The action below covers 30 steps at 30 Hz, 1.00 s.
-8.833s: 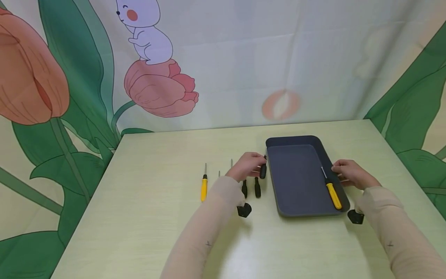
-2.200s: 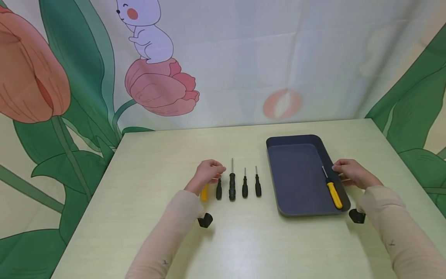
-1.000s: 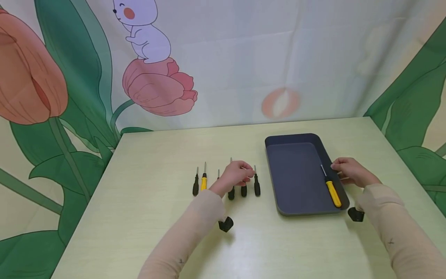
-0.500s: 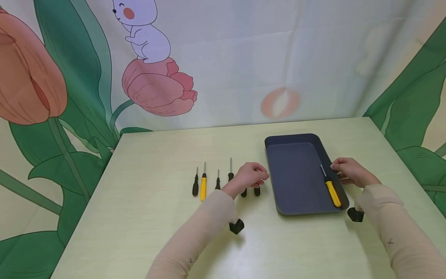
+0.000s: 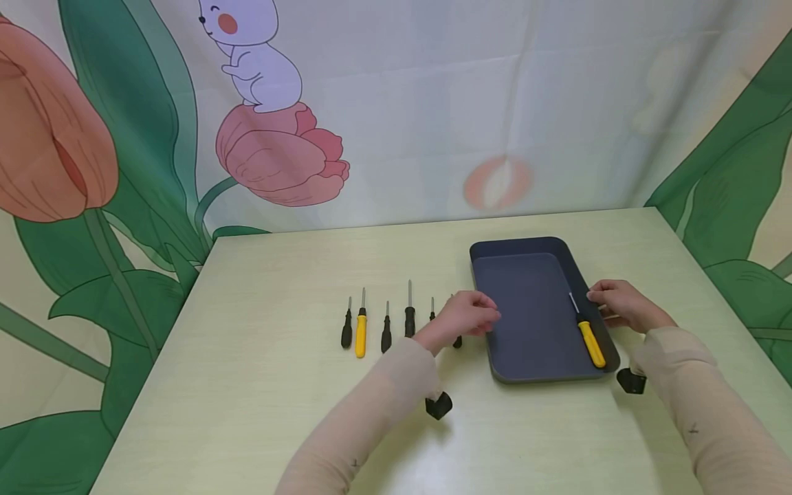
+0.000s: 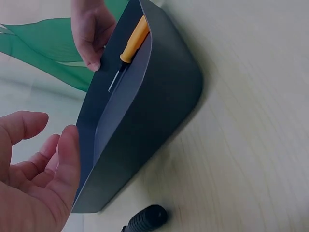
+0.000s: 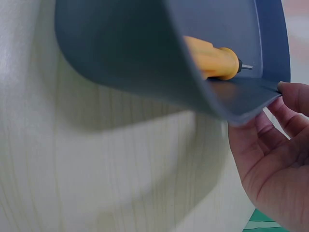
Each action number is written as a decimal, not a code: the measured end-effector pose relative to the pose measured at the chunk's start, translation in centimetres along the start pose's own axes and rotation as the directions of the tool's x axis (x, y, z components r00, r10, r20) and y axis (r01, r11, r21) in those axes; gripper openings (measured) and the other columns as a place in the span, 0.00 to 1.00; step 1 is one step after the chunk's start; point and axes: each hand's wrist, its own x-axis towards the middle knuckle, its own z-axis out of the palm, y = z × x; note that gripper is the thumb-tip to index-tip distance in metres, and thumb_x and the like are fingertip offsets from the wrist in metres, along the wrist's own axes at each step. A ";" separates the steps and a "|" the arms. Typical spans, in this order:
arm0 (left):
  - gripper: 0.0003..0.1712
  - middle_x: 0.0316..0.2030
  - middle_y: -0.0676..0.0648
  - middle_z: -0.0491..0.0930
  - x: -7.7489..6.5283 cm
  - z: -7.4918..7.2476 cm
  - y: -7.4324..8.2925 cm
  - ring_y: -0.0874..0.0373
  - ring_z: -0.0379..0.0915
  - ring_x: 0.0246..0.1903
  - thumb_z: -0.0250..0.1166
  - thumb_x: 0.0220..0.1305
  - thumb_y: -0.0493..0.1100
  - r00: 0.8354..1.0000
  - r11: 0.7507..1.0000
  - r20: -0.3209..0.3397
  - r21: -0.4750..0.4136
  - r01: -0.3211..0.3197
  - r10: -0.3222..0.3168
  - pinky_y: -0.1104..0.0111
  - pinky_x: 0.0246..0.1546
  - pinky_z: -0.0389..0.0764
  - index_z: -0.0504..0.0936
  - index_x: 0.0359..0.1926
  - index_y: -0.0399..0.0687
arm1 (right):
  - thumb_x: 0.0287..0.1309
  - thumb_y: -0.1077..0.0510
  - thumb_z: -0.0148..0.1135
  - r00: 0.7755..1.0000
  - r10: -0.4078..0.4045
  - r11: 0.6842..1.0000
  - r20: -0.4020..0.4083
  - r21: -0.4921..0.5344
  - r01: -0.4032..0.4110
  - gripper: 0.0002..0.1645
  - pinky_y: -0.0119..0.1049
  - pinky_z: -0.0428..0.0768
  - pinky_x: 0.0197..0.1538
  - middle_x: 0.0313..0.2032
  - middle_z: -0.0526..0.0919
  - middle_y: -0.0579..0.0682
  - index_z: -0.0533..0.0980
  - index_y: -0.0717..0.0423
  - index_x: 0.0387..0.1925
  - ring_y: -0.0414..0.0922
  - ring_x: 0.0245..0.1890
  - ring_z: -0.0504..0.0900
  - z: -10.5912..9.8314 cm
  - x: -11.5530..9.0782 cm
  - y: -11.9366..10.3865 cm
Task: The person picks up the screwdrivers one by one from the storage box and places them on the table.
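My left hand (image 5: pixel 464 317) hovers at the left rim of a dark grey tray (image 5: pixel 526 323), fingers loosely bent. In the left wrist view its thumb and fingers (image 6: pixel 67 154) stand apart with nothing between them. On the far side, my right hand (image 5: pixel 628 306) pinches the tray's right wall between thumb and fingers, seen closely in the right wrist view. Inside the tray, along that wall, lies a yellow-handled screwdriver (image 5: pixel 592 344). Left of the tray several screwdrivers lie in a row: a black one (image 5: pixel 346 330), a yellow one (image 5: pixel 361 335) and more black ones, partly hidden by my left hand.
A pale wooden table (image 5: pixel 278 385) carries everything. Behind it hangs a curtain (image 5: pixel 408 124) printed with flowers and a white animal. Each wrist wears a small black device, such as the left one (image 5: pixel 438 405).
Earlier my left hand held a black screwdriver beside the tray; a black one now lies left of the yellow one. Since then that hand has moved right to the tray. My right hand stays put.
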 end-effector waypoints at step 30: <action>0.14 0.34 0.46 0.77 1.5 5.9 1.0 0.49 0.77 0.37 0.60 0.55 0.39 0.993 0.982 0.098 -0.169 0.084 -0.068 0.64 0.37 0.79 0.71 0.43 0.41 | 0.62 0.56 0.39 1.000 0.003 1.000 -0.004 0.001 -0.003 0.16 0.35 0.76 0.36 0.34 0.69 0.50 0.62 0.65 0.45 0.41 0.30 0.74 -0.1 0.0 0.0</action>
